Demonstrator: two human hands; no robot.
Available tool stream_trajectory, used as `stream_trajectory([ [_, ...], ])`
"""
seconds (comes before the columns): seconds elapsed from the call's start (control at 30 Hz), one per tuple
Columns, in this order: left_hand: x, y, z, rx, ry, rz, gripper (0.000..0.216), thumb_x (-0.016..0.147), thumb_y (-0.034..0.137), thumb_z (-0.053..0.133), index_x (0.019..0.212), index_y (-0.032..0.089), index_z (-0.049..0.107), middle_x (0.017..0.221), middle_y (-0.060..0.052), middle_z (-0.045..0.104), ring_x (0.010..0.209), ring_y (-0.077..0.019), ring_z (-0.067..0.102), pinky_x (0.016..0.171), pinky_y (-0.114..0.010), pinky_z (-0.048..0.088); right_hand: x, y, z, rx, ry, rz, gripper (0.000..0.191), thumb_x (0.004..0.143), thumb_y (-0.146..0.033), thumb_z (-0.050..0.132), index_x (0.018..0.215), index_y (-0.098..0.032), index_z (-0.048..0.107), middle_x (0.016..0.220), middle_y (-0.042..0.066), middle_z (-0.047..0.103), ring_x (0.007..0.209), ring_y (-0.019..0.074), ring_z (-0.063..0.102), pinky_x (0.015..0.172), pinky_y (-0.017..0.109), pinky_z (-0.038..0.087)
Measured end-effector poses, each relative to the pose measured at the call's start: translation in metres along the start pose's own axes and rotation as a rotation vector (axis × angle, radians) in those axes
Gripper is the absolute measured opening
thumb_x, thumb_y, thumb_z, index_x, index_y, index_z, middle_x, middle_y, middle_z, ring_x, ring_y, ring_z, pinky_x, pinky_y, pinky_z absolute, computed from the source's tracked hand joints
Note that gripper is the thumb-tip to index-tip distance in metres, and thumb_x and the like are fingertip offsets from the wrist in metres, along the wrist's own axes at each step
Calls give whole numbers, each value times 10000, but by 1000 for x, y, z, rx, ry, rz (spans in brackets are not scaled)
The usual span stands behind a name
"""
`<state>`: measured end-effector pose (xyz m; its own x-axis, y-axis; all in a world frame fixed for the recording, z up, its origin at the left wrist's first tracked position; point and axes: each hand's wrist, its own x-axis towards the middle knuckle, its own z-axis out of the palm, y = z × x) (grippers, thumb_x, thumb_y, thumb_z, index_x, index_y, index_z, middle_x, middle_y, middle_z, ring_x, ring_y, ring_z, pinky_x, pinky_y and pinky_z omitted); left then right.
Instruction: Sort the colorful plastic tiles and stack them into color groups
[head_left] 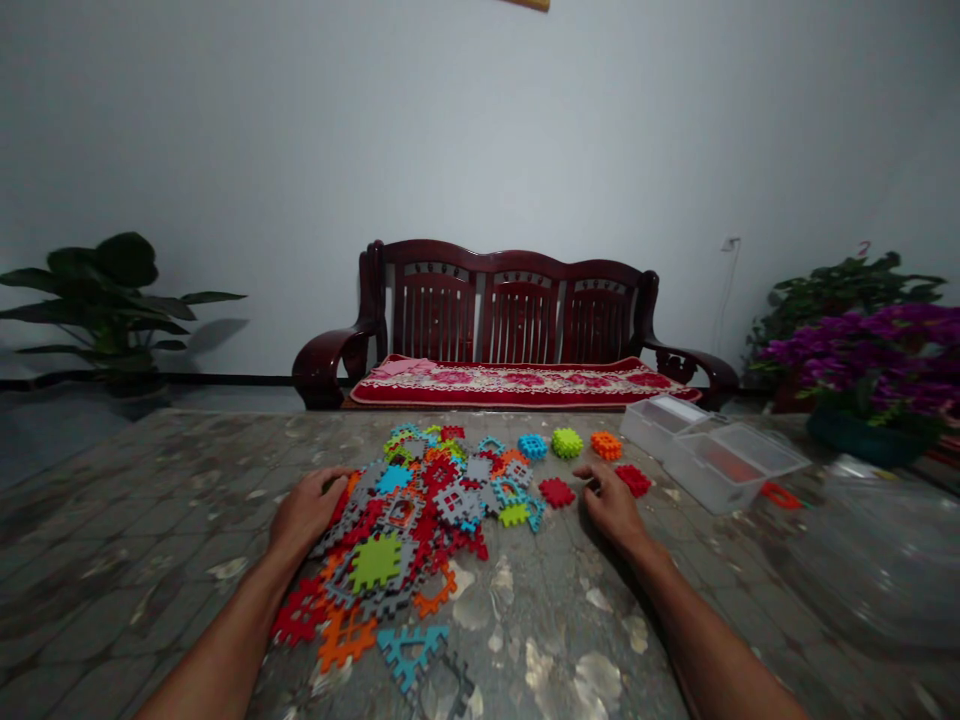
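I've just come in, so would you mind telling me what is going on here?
A person is handling colourful notched pieces on a table. Their left hand is at the left edge of a mixed pile; its grip is unclear. Their right hand, with no piece visible in it, is near a red piece and a red stack. Blue, green and orange stacks stand just beyond.

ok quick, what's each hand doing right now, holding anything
Left hand: at the edge of the pile of toy pieces; cannot tell if it grips one.
Right hand: half open beside a red piece, nothing seen in it.
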<state>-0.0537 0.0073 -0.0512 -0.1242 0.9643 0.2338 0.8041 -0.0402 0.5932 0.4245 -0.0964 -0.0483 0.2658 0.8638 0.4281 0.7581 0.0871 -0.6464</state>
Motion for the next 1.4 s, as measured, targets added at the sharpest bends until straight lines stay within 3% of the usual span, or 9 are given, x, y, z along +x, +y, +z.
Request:
stream_trajectory([
  [0.13,1,-2,1,5,5,4,416,874,383,465,1040,237,818,1194,-69,780,1096,-260,699,896,-314,535,-4,1,2,-134,-47,93,433,760,-208,527,1145,-152,717,1154,115,745,1020,259,686,937,383,520],
  [0.3,2,-5,1,14,-6,5,441,880,404,454,1063,232,816,1186,-92,776,1096,-265,701,902,-322,541,-11,-23,9,-354,-121,25,589,828,-436,680,1325,-122,663,1263,171,715,1187,340,632,1036,433,469],
  [0.4,2,-4,0,23,-14,3,446,883,405,448,1065,237,819,1203,-90,772,1101,-270,701,904,-328,540,-14,-31,12,-441,-145,7,642,834,-429,702,1389,-117,623,1283,182,707,1205,348,621,1045,432,458],
  [0.63,4,-6,1,25,-21,5,452,882,405,446,1071,233,819,1213,-92,772,1097,-289,702,911,-356,542,-14,-23,17,-451,-98,-11,551,874,-364,644,1379,-142,624,1222,144,736,1134,288,658,999,367,476],
  [0.77,5,-6,0,25,-27,-10,448,885,415,448,1062,238,820,1217,-89,772,1083,-290,704,888,-354,547,-3,-8,1,-444,26,53,572,875,-383,635,1402,-163,594,1308,127,704,1164,280,648,986,359,480],
  [0.93,3,0,-2,11,-18,-29,428,883,409,459,1038,243,823,1201,-88,780,1072,-286,708,879,-347,550,8,20,-36,-552,175,244,559,912,-376,586,1420,-143,565,1253,139,720,1111,288,658,929,362,481],
  [1.1,4,-1,-2,16,-21,-12,432,877,409,454,1031,244,823,1184,-93,785,1086,-293,705,894,-354,550,6,36,-58,-597,176,349,593,939,-438,545,1451,-138,539,1280,145,706,1121,309,660,889,371,486],
  [1.4,5,-4,-1,5,-23,-21,411,874,397,471,1020,243,824,1181,-92,784,1070,-304,708,905,-372,555,4,32,-56,-566,110,404,743,886,-515,594,1518,-145,463,1273,181,704,1131,344,667,903,419,499],
])
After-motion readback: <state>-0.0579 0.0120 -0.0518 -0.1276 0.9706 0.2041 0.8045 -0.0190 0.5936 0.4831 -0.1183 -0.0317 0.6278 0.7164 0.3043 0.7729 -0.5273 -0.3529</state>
